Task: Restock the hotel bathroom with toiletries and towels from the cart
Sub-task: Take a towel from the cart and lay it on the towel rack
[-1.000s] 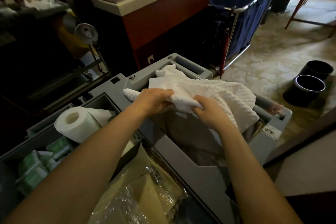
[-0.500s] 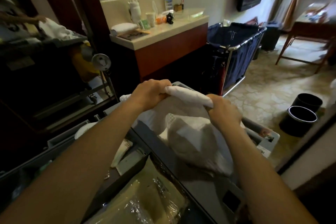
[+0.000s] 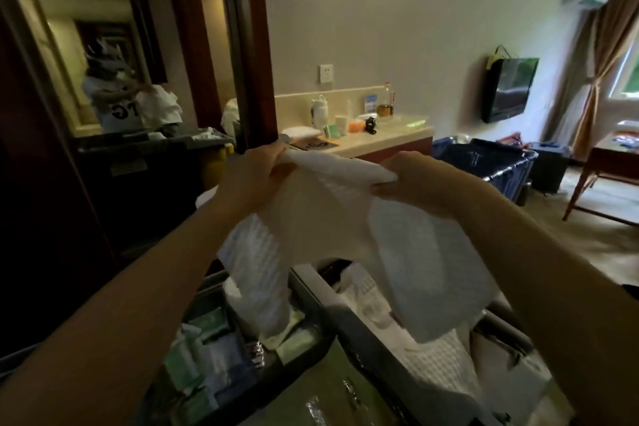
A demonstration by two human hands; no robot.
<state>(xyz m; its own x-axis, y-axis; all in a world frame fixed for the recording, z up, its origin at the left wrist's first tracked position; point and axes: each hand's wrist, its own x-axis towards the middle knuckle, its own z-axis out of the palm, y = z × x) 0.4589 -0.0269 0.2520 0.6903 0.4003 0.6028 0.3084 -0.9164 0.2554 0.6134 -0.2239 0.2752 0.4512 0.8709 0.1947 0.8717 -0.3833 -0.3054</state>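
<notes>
Towel (image 3: 408,252), gripped by left hand (image 3: 254,176) and right hand (image 3: 420,183) fingers (image 3: 385,188), cart (image 3: 311,290) holding towels (image 3: 432,367), toiletry packets (image 3: 207,356)

I see a hotel guest room. Under the grip stands a housekeeping cart (image 3: 316,301) with towels (image 3: 439,367) and sachets (image 3: 207,332). Beyond the grip is a counter (image 3: 390,135) with a cup (image 3: 341,124); further right, a TV (image 3: 508,90) and curtain (image 3: 594,79).

The towel (image 3: 345,218) hangs above the cart (image 3: 313,294), left hand (image 3: 249,176) at its left end, right hand (image 3: 415,180) at its right. Worktop (image 3: 390,135) stands behind; laundry bin (image 3: 484,166) to its right.
</notes>
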